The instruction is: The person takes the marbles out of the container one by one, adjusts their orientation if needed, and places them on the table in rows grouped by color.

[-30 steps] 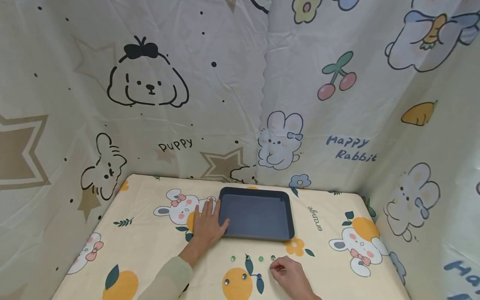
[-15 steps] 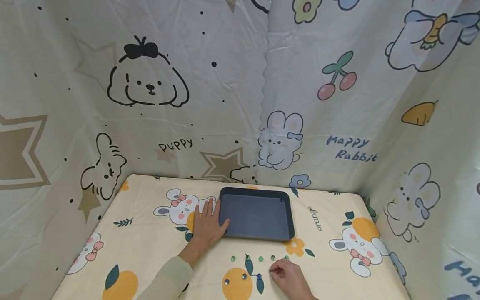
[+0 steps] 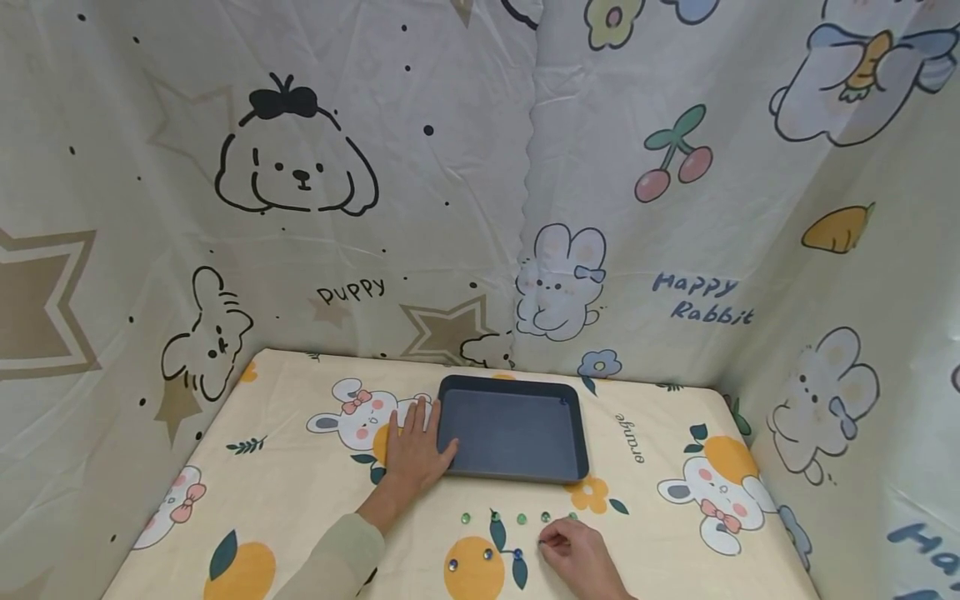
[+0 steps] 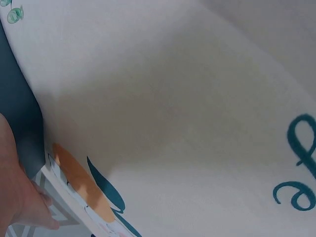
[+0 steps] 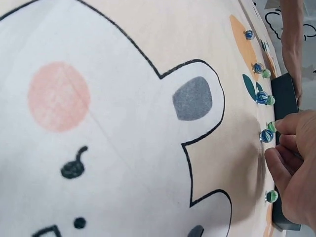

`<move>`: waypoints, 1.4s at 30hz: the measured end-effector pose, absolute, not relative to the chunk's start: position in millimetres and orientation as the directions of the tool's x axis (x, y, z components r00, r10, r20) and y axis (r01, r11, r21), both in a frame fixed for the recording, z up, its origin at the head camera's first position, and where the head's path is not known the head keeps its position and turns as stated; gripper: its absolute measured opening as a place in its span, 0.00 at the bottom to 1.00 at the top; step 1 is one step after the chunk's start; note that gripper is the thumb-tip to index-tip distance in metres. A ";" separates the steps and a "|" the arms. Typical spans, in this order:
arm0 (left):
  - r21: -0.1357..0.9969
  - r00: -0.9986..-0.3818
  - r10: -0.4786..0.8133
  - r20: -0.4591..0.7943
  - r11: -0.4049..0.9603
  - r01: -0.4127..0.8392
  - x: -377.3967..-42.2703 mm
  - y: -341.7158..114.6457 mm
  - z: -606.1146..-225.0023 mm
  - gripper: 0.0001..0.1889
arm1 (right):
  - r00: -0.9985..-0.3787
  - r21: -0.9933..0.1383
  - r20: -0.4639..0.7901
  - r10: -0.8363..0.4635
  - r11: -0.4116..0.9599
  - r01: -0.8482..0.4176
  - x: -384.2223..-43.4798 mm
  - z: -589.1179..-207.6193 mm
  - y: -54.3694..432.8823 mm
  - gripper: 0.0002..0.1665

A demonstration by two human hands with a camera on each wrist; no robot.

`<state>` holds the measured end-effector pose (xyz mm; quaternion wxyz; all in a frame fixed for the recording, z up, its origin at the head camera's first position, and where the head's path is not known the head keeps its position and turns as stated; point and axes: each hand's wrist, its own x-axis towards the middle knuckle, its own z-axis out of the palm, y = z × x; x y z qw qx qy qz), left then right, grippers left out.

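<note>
My right hand (image 3: 581, 557) is low over the cloth, thumb and fingertips pinching a blue glass marble (image 5: 267, 136). To its left, more blue marbles (image 3: 488, 554) lie in a loose row. Behind them runs a row of several green marbles (image 3: 522, 518), the rightmost green marble (image 3: 573, 516) just beyond my right knuckles. My left hand (image 3: 414, 450) lies with fingers extended against the left side of a dark grey baking tray (image 3: 510, 477), its thumb over the rim. In the left wrist view, only part of the left hand (image 4: 24, 197) shows beside the tray.
A cream cloth (image 3: 300, 517) printed with rabbits and oranges covers the table. Patterned curtains (image 3: 420, 208) enclose its back and sides. The tray sits near the back curtain, beyond the marbles.
My right hand shifted slightly toward me early on, uncovering the rightmost green marble; a blue marble now shows at its fingertips. The left hand and tray stayed put.
</note>
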<state>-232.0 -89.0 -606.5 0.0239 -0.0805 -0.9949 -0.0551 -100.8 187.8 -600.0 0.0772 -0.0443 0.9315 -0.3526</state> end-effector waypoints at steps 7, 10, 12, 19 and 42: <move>0.107 -0.986 0.156 0.051 0.981 0.160 -233.6 -90.7 -609.5 0.44 | -0.996 -0.643 0.012 -0.085 0.762 -0.073 -118.2 -586.4 191.2 0.07; 0.105 -0.987 0.153 0.048 0.982 0.157 -233.9 -91.9 -609.5 0.44 | -0.994 -0.632 0.081 -0.078 0.767 -0.112 -133.9 -578.7 193.2 0.08; 0.105 -0.988 0.151 0.046 0.982 0.155 -233.6 -92.6 -608.8 0.44 | -0.986 -0.634 0.140 -0.092 0.756 -0.161 -146.5 -575.4 194.8 0.09; 0.095 -0.987 0.152 0.044 0.983 0.155 -232.6 -92.2 -605.5 0.43 | -0.970 -0.632 0.225 -0.094 0.744 -0.218 -203.0 -573.6 199.9 0.14; 0.103 -0.988 0.149 0.048 0.983 0.154 -231.1 -88.5 -608.1 0.44 | -0.982 -0.354 0.189 -0.019 0.931 -0.087 -301.4 -594.0 201.5 0.11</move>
